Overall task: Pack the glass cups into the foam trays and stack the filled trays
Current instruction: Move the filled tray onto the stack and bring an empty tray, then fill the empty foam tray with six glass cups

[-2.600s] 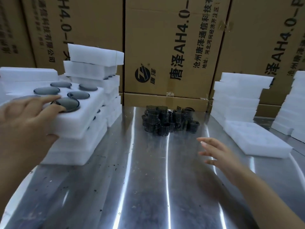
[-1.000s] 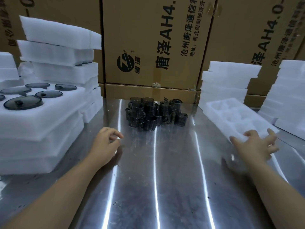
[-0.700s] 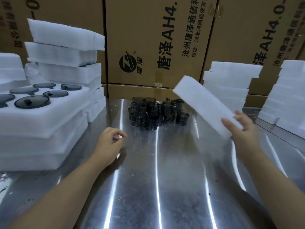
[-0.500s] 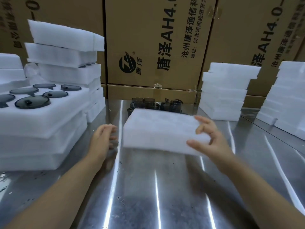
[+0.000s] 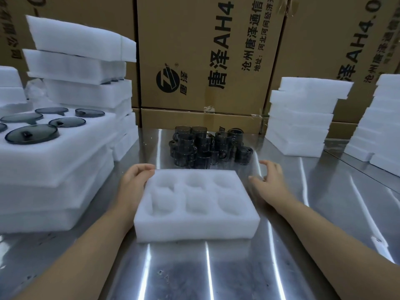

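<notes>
Now the left hand grips one six-pocket foam tray; the right hand hovers spread, empty.

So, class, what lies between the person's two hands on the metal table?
In the head view, an empty foam tray with six pockets lies between the left hand, which holds its corner, and the right hand.

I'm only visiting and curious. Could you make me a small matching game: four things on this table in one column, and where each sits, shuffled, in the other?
Things
1. empty foam tray
2. loose glass cups
3. filled tray
4. stack of empty foam trays

Places
A. left side, on top of a foam pile
B. far right side
C. nearest, in the centre
D. centre, just beyond the empty tray

Pairs: 1-C, 2-D, 3-A, 4-B
</notes>
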